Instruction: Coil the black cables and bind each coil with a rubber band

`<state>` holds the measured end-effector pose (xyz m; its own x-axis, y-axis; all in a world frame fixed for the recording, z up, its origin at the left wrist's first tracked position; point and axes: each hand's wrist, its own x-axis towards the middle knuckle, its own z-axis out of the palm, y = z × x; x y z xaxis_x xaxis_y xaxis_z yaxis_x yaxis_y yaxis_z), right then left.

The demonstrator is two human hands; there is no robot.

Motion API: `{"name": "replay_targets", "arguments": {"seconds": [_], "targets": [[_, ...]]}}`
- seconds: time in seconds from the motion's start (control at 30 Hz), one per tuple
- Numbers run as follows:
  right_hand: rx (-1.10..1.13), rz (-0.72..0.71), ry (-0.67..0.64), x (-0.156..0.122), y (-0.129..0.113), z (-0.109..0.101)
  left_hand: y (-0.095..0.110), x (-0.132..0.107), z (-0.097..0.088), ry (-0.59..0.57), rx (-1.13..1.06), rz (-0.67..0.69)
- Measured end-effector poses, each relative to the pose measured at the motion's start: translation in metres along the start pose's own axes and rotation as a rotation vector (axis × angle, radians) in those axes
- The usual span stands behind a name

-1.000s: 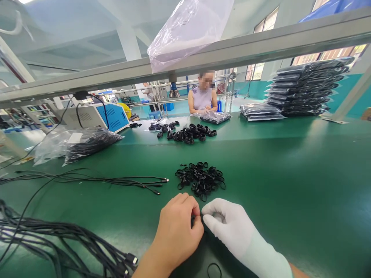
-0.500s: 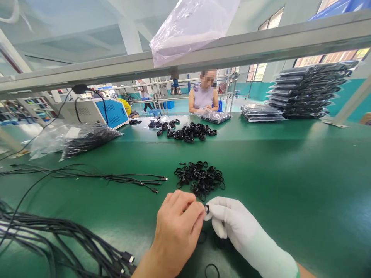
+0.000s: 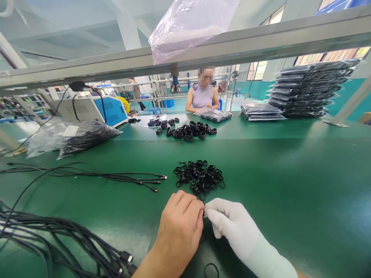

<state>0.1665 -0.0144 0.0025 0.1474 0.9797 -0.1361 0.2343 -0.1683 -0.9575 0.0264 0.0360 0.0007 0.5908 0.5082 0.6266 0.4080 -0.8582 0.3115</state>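
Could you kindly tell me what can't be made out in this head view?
All in the head view:
- Small black piece: its full shape is mostly hidden by the fingers of the left grip and gloved right grip.
- Loop pile: the count is lost because the loops overlap.
- Thick cable bundle: cut off by the left edge.
- Single loop: cut off by the bottom edge.

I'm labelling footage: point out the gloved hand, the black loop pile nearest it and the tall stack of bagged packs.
Gloved right hand (image 3: 236, 224), head view: back of the hand.
Black loop pile (image 3: 199, 177), head view: middle of the heap.
Tall stack (image 3: 307, 92), head view: middle layers.
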Motion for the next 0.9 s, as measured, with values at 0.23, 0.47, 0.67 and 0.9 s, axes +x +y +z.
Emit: {"name": "replay_targets", "arguments": {"seconds": [0.23, 0.47, 0.67, 0.9], "targets": [[0.237, 0.037, -0.008, 0.004, 0.006, 0.002, 0.006, 0.0, 0.002, 0.032, -0.097, -0.069], [0.525, 0.012, 0.08, 0.012, 0.016, -0.003, 0.0, 0.008, -0.01, 0.02, -0.458, -0.577], [-0.023, -0.024, 0.163, 0.014, 0.0, -0.024, -0.036, 0.014, -0.038, -0.255, -0.304, -0.732], [-0.846, -0.243, -0.053, 0.01, -0.002, -0.01, -0.037, 0.011, -0.038, -0.624, 0.236, -0.705]]}}
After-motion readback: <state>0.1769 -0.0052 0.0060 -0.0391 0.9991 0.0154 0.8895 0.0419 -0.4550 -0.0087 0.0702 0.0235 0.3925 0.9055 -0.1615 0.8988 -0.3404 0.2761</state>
